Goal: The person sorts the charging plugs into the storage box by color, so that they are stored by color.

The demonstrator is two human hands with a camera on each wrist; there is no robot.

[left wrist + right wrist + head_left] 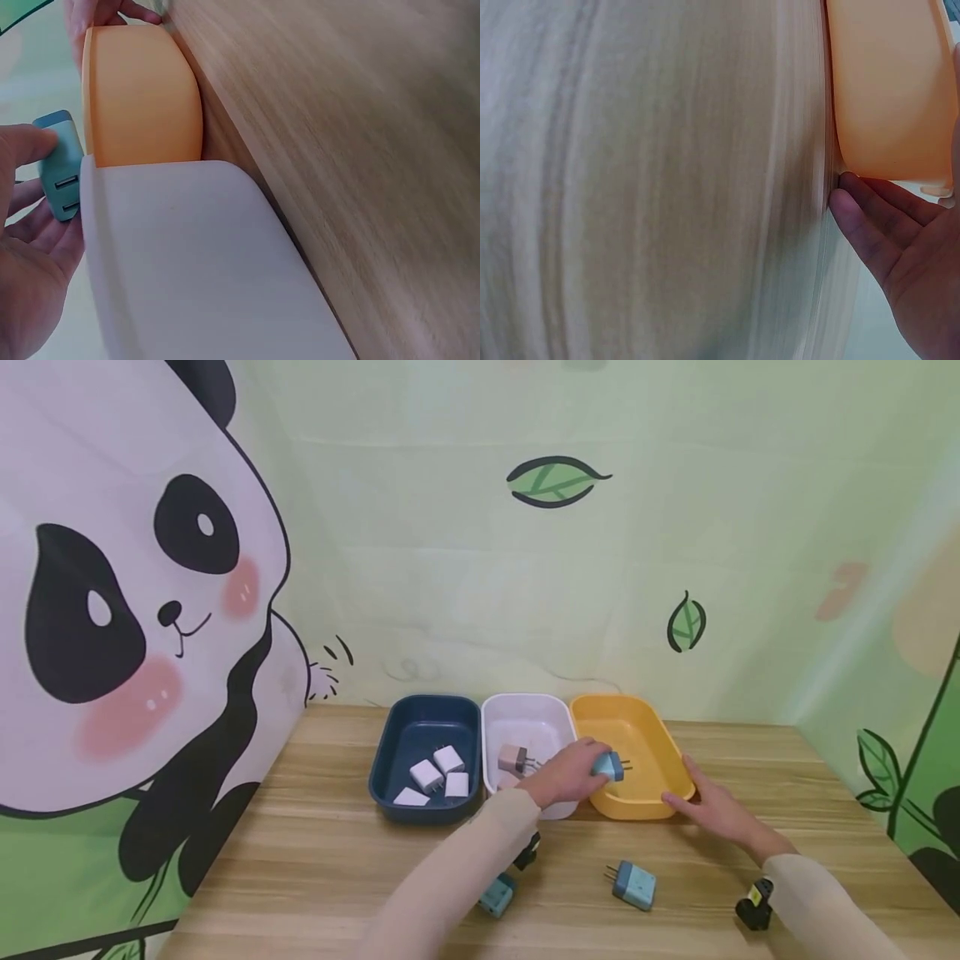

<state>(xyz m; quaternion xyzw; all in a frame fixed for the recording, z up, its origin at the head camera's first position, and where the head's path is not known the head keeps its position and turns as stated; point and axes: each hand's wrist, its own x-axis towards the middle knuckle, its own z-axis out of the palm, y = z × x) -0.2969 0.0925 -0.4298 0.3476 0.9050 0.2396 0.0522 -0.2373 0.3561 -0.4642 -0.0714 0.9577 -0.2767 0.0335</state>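
My left hand (pixel 566 772) pinches a blue USB wall charger (pixel 609 766) between thumb and fingers, over the near left part of the yellow bin (pixel 654 731). Its metal prongs point right, and two USB slots show on the charger (pixel 66 180) in the left wrist view. My right hand (pixel 716 810) holds the bin's near right corner, thumb at the rim. In the right wrist view, the fingertips (pixel 849 196) meet the lower outer wall of the yellow bin (pixel 892 90). Left of it stands a white bin (pixel 528 703) with a pinkish charger (pixel 512 758), partly hidden by my left arm.
A navy bin (pixel 425 710) at the left holds several white chargers (pixel 426 775). On the wooden table (pixel 300 877) in front lie a blue charger (pixel 634 885) and a teal charger (pixel 497 896), the latter partly behind my left sleeve. A printed cloth backdrop (pixel 450 568) rises behind the bins.
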